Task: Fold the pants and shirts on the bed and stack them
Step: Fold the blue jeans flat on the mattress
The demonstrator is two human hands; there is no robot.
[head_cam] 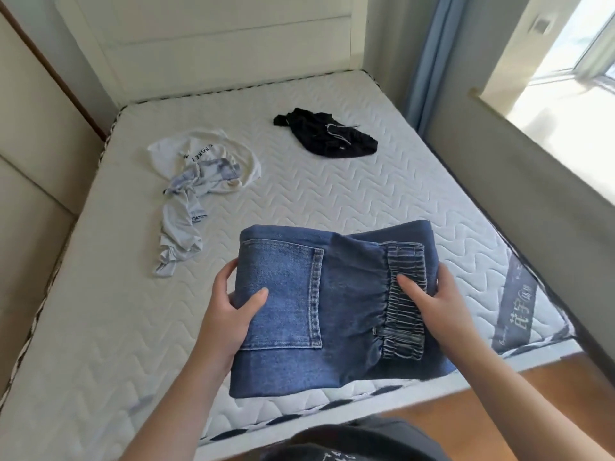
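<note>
Both hands are holding the folded jeans [332,304] over the near edge of the bed [349,181]. The left hand [229,314] is gripping the left side of the jeans, its thumb lying on top beside the back pocket [283,294] and its fingers curling round the edge. The right hand [436,304] is gripping the right side, its thumb pressing on the gathered elastic waistband [404,294] while its fingers are wrapping round the outer edge. The two hands are well apart, one at each side of the bundle.

The jeans are lying in a squarish packet, pocket side up, with the waistband running along the right. The packet's far edge is sitting over the mattress and its near edge is reaching past the mattress border; whether it is resting on the bed or being held just above it, I cannot tell.

Farther back on the left, a white shirt [206,154] with dark lettering is lying crumpled, touching a pale blue-and-white garment [186,221] that is trailing toward the near side. Well apart from these, toward the headboard [233,38], black pants [327,134] with a light drawstring are lying in a heap. A blue curtain [429,54] is hanging at the right by the window [572,58].
</note>
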